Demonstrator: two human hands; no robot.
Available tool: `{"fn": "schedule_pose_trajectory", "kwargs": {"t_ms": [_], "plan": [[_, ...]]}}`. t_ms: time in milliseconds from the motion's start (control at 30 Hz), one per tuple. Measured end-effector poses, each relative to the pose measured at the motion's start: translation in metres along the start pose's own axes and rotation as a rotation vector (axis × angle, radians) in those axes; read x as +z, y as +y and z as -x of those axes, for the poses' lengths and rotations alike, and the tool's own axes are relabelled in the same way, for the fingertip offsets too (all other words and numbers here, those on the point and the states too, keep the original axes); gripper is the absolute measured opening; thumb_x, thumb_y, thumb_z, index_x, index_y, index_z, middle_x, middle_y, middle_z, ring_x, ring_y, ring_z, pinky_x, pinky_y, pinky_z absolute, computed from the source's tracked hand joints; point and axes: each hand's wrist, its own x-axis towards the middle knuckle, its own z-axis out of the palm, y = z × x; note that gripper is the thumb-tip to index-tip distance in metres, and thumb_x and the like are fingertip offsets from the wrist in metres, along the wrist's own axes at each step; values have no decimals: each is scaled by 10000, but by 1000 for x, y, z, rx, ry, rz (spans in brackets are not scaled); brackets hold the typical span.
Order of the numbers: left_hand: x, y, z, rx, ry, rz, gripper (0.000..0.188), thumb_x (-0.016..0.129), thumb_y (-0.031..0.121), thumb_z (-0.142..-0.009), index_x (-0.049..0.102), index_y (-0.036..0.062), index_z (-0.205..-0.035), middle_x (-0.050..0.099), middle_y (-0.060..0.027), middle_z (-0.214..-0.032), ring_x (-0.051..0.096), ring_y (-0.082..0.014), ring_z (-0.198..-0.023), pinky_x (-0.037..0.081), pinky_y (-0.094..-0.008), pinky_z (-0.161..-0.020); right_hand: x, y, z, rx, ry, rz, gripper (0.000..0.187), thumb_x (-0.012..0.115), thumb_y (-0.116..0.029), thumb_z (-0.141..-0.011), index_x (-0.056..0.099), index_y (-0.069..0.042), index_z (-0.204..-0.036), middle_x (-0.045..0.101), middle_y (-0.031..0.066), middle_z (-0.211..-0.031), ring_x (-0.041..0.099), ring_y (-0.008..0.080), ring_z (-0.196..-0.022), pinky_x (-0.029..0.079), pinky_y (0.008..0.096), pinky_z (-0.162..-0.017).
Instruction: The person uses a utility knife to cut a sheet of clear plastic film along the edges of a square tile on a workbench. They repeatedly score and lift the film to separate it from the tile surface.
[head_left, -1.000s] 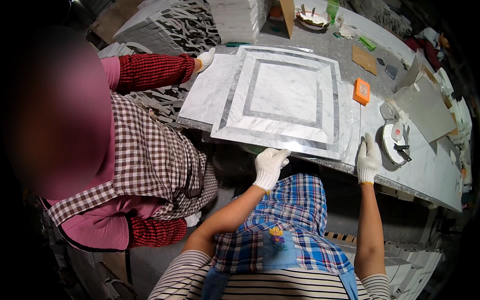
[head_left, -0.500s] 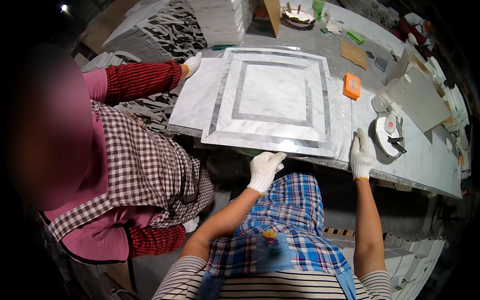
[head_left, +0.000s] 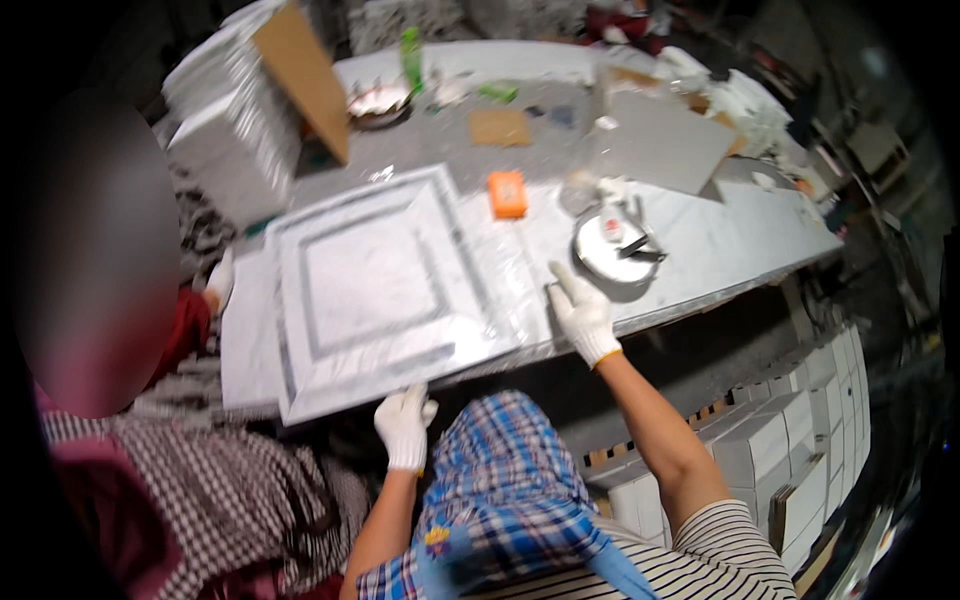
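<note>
Left hand [head_left: 404, 428], gloved: fingers partly curled at the near edge of the marble panel [head_left: 372, 280]; firm grip or mere contact cannot be told. Right hand [head_left: 583, 315], gloved: open, fingers extended, at the desk [head_left: 740, 245] edge, holding nothing visible. Panel lies flat on the desk's left part, overlapping a pale slab [head_left: 245, 335]. Its grey bands look complete, so assembly appears done; any remaining work cannot be judged. Side edges run away from the wearer, far end leaning left; near-square outline, long axis uncertain. Co-worker's hand [head_left: 222, 280]: beside the slab's left edge.
</note>
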Motion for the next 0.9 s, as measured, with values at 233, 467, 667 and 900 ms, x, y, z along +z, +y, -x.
{"fn": "schedule_pose_trajectory", "kwargs": {"t_ms": [233,467,667,900], "plan": [[5,-4,0,52,-31,113,306,688,170,-947,593,8,-705,542,-28,-594,471,-98,-465,339,-254,-441,-59,-6,-94,292,27,79,547,533,-299,-908,492,67,-1313,668,290,-1032,671,418,-914,516,463,-823],[7,3,3,29,-22,98,281,675,141,-956,616,5,-717,568,-28,-635,492,-97,-489,342,-243,-457,-54,-1,-91,510,7,-469,751,573,-202,-865,308,52,-1521,642,222,-1017,641,235,-731,533,354,-677],[4,0,3,-5,-5,136,236,722,154,-930,674,3,-756,631,-22,-670,550,-87,-558,413,-242,-505,-6,-57,19,218,-255,-181,606,539,-309,-950,433,-142,-1523,732,195,-953,712,323,-906,527,399,-866],[-6,-4,-6,41,-46,-139,297,743,210,-889,684,-10,-697,631,-36,-600,546,-87,-513,424,-255,-499,40,-21,14,-193,32,321,450,632,-161,-906,614,-86,-1349,722,173,-1058,686,348,-952,534,441,-844]]}}
